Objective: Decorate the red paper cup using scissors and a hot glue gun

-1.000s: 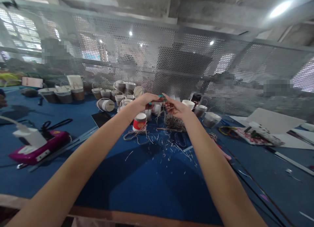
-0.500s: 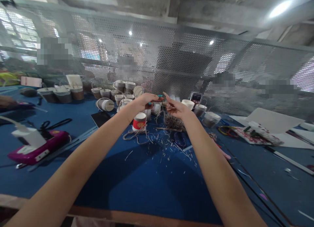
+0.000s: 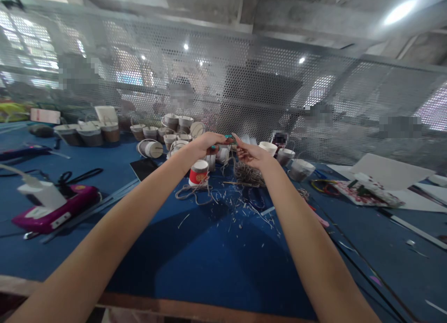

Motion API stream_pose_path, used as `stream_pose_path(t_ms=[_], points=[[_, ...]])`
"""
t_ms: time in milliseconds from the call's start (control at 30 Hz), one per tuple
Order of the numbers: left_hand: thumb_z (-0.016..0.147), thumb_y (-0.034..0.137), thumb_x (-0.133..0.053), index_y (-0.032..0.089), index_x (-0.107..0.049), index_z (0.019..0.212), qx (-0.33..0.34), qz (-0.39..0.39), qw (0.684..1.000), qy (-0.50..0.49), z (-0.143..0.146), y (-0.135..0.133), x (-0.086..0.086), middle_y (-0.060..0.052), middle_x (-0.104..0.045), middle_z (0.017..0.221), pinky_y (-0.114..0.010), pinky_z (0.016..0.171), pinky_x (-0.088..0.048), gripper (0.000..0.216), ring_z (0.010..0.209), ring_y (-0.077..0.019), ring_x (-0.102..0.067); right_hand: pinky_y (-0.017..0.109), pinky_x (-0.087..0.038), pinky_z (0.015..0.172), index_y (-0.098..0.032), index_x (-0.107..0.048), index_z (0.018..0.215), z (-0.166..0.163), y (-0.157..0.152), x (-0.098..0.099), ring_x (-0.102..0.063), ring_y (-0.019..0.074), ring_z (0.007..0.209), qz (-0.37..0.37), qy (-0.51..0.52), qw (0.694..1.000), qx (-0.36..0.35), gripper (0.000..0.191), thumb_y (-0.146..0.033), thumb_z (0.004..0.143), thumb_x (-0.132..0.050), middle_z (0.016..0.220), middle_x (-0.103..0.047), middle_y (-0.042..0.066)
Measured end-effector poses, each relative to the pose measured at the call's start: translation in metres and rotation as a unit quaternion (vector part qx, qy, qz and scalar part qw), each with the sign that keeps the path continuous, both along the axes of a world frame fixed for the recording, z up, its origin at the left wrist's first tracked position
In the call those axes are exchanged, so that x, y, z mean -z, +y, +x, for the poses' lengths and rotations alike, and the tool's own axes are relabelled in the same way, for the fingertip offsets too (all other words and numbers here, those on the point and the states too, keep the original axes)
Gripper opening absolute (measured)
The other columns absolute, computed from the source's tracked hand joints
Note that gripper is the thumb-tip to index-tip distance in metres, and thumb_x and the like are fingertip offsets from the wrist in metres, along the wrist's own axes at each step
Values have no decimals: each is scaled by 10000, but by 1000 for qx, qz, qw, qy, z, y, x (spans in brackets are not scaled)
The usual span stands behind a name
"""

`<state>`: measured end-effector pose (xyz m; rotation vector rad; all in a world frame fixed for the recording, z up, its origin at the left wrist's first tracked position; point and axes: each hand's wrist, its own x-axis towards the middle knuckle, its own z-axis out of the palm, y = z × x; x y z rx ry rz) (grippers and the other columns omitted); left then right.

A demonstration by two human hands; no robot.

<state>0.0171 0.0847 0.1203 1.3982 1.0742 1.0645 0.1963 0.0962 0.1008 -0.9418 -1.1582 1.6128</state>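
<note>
My left hand [image 3: 209,141], with green-blue nails, is stretched over the middle of the table, its fingers closed in a pinch. Almost meeting its fingertips, my right hand [image 3: 249,153] has thumb and fingers pressed together too. What lies between the fingers is too small to make out. Below the left hand stands a white paper cup with a red band [image 3: 198,173], a loose cord [image 3: 199,201] lying around its base. Under the right hand sits a tangled heap of grey-brown twine [image 3: 247,174]. Dark-handled scissors [image 3: 256,197] lie among pale scraps in front of it.
Several cord-wrapped cups with handles [image 3: 149,149] crowd the back. White stacked cups [image 3: 268,147] stand right of the hands. A purple power strip [image 3: 77,206] with a white plug [image 3: 42,195] lies left. Paper sheets [image 3: 387,171] are at right. A perforated metal screen [image 3: 261,90] rises behind.
My right thumb has tipped down slightly toward the left fingertips. Another person's hand at the left edge has gone out of view. The cups and twine stay in place.
</note>
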Motion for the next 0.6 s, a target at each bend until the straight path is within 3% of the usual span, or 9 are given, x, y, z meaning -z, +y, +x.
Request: stream_pose_path(t_ms=[200, 400, 600], points=[[749, 170, -611, 153, -695, 734, 0, 5, 1000, -2, 1, -3, -1, -28, -635, 732, -180, 451, -361, 87, 447, -32, -373, 151, -312, 389, -169, -556, 721, 1, -3, -2, -342, 53, 478, -3, -6, 1000, -14, 171, -263, 787, -682, 591, -452, -49], [744, 187, -622, 150, -696, 739, 13, 8, 1000, 2, 0, -4, -2, -40, -654, 761, -179, 445, -363, 84, 450, -37, -372, 170, -302, 391, -190, -517, 698, 1, -4, -1, -331, 62, 467, 3, -25, 1000, -17, 245, -273, 724, -745, 539, -415, -61], [756, 206, -620, 156, -687, 700, 20, 8, 1000, 8, -2, -3, -2, -27, -637, 725, -169, 422, -352, 100, 433, -32, -357, 161, -239, 367, -188, -547, 712, 1, -14, -9, -257, 51, 409, 29, -61, 997, -30, 180, -290, 806, -662, 474, -319, -88]])
